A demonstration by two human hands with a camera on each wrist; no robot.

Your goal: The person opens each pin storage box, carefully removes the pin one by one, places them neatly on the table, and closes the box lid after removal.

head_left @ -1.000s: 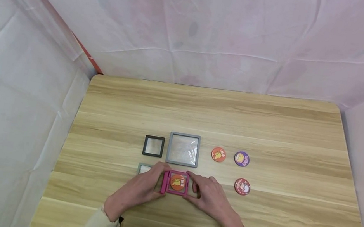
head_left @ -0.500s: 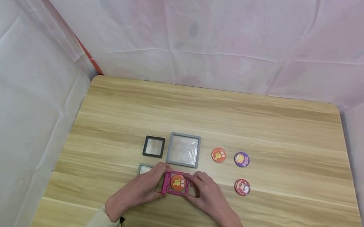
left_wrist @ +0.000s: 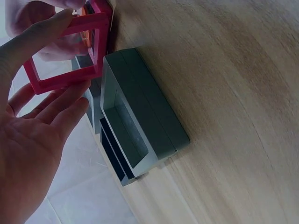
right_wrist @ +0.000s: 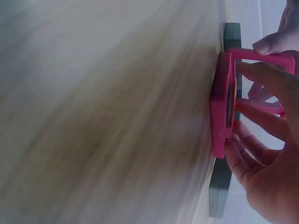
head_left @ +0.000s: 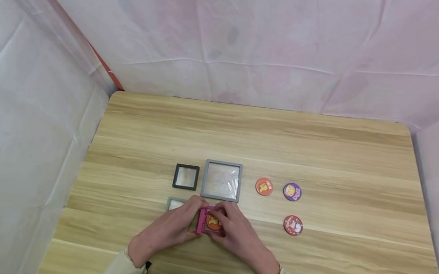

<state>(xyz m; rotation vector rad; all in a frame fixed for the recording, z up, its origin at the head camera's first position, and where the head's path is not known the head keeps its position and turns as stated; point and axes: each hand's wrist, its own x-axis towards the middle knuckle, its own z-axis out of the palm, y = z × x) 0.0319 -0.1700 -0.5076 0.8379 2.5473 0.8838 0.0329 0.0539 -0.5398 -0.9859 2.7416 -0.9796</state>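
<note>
A pink hinged display frame stands on the table with one half lying flat and the other raised upright, as the right wrist view shows. My left hand grips the raised half, also seen in the left wrist view as a pink square. Inside the flat half lies an orange button badge with a yellow thumbs-up print. Reaching over it, my right hand has its index finger and thumb at the badge. Other right fingers touch the frame's edge. Part of the badge is hidden by the fingers.
Behind my hands lie a large grey frame and a small black frame. A grey-green frame is partly behind my left hand. To the right are another orange badge, a purple badge and a red badge.
My right hand has let go of the frame's right side and moved left, its fingers now over the badge. The left hand keeps its hold, nearly still.
</note>
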